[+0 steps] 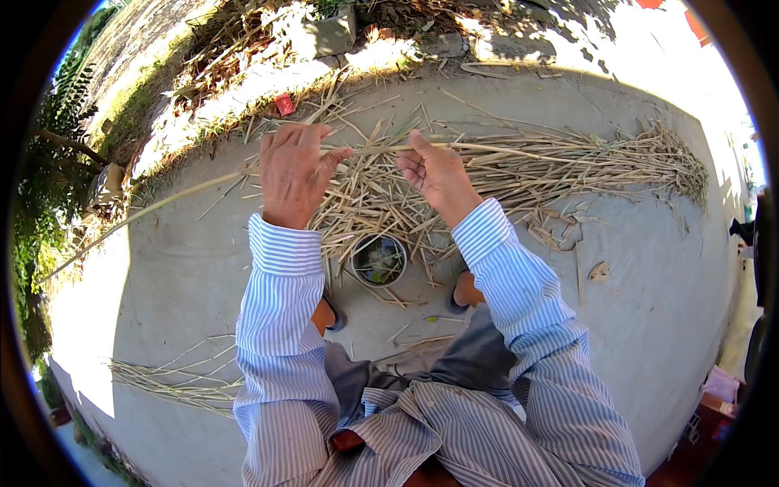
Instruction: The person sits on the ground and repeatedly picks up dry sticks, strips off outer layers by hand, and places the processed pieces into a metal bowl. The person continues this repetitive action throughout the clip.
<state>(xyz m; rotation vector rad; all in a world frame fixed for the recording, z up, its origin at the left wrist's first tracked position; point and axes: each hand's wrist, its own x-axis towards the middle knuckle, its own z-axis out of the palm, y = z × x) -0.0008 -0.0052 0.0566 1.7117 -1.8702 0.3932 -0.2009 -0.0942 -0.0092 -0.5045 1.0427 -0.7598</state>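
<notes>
A long, thin, pale dry stalk (195, 189) stretches across in front of me, its left end reaching far out to the left. My left hand (297, 174) is closed round it, thumb and fingers pinching. A short way to the right, my right hand (439, 176) pinches the same stalk between thumb and fingers, the other fingers curled. Beneath both hands lies a big heap of cut dry stalks (357, 207), loose and short in the middle. To the right they lie lengthwise as a long bundle (568, 162) with bushy tips.
A round metal bowl (379, 260) with water and green leaves stands between my feet and the heap. Thinner greenish stalks (178, 385) lie on the concrete floor (195, 284) at the lower left. Beyond its far edge are a small red packet (284, 104), dry leaves and a stone block (329, 32).
</notes>
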